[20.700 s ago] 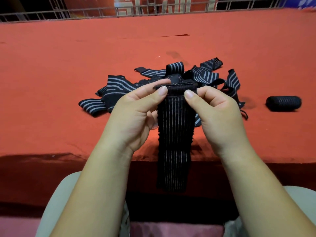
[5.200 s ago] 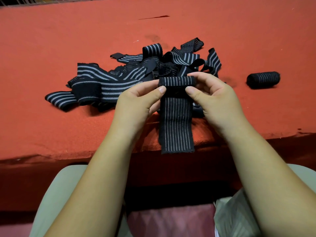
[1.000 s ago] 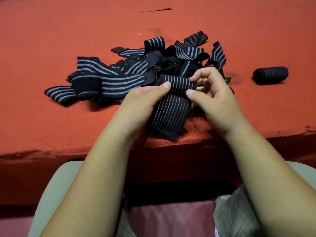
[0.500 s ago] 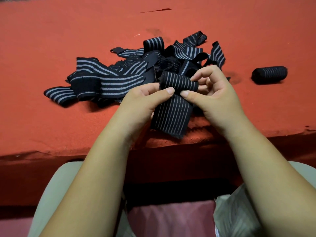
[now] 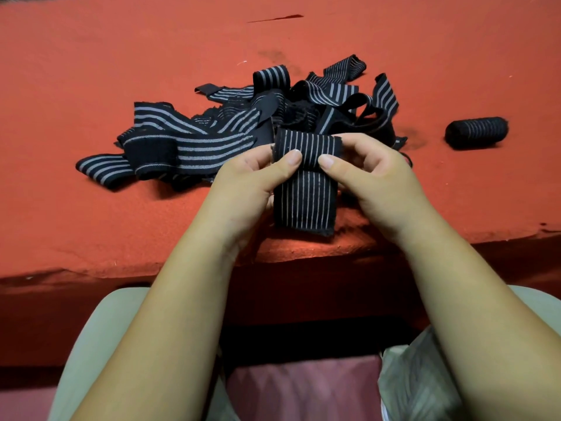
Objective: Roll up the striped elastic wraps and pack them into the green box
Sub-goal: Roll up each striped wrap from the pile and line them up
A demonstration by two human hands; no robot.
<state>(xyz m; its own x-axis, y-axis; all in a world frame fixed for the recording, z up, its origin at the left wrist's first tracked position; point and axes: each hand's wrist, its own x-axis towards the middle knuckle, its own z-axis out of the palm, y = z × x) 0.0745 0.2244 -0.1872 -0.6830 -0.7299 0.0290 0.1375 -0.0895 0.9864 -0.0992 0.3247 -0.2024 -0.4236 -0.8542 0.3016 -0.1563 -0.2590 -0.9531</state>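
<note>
A black wrap with thin grey stripes (image 5: pixel 306 147) is partly rolled, and both my hands pinch its roll near the table's front edge. My left hand (image 5: pixel 252 180) grips the roll's left end, thumb on top. My right hand (image 5: pixel 373 177) grips its right end. A short loose tail (image 5: pixel 303 208) hangs down from the roll onto the red table (image 5: pixel 91 71). Behind my hands lies a tangled pile of unrolled striped wraps (image 5: pixel 212 141). One finished roll (image 5: pixel 476 132) lies on its side at the right. No green box is in view.
The table's front edge (image 5: pixel 121 268) runs just below my wrists, with my lap under it. Red cloth stretches far beyond and to the left of the pile. A dark slit (image 5: pixel 273 18) marks the cloth at the back.
The loose tail has grown shorter and the roll thicker over the last seconds. The tail swung from slanting left back to hanging straight. Both hands stayed on the roll.
</note>
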